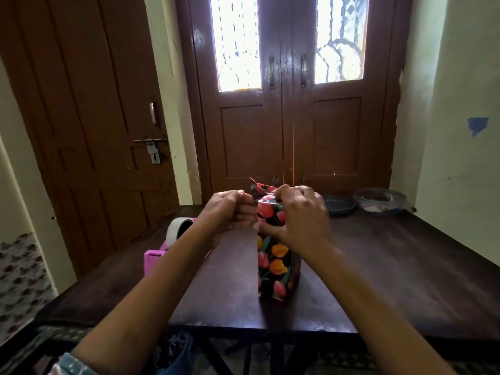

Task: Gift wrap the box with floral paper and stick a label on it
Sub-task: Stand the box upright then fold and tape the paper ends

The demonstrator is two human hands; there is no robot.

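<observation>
A box wrapped in black paper with pink and orange tulips stands upright on end in the middle of the dark wooden table. My right hand grips its upper part, thumb on the near face and fingers pressing the folded paper on top. My left hand is curled beside the box's top left edge and pinches something thin, a paper edge or a strip of clear tape; I cannot tell which. A loose flap of floral paper sticks up behind the hands.
A pink tape dispenser with a roll of tape sits to the left, partly behind my left forearm. A dark dish and a clear bowl stand at the table's far right edge. Brown doors stand behind the table.
</observation>
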